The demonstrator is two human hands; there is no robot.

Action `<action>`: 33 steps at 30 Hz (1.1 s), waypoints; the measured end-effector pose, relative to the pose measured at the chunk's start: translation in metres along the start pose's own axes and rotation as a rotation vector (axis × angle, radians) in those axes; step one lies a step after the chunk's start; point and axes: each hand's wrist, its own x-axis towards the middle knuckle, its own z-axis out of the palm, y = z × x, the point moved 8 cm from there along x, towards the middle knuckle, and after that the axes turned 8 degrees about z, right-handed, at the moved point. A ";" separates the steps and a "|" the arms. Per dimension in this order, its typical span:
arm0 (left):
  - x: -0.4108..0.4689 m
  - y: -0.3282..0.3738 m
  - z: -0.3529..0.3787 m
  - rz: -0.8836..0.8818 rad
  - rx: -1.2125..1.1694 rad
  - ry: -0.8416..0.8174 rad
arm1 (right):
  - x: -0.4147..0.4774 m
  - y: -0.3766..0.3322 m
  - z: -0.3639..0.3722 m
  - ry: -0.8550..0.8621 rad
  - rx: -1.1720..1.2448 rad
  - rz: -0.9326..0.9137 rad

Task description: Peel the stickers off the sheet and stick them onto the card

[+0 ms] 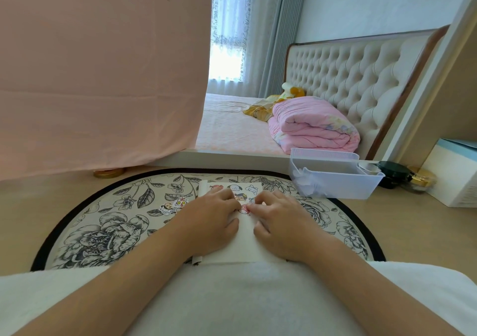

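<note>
A white card [242,242] lies on the floral mat, with several cartoon stickers [241,192] across its far end. My left hand [210,218] rests flat on the card's left side. My right hand [280,222] rests on the right side. The fingertips of both hands meet on a small pink sticker [244,210] in the middle of the card and press on it. Two loose stickers [172,206] lie on the mat left of the card. Much of the card is hidden under my hands.
The oval floral mat [108,229] with a black rim covers the wooden table. A clear plastic bin [333,178] stands at the right rear, with dark and gold jars [402,178] and a white box [454,178] beyond. A pink cloth [103,77] hangs at left. A bed lies behind.
</note>
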 end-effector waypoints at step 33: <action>-0.010 0.000 -0.025 -0.032 -0.173 0.214 | -0.017 0.003 -0.024 0.125 0.207 0.009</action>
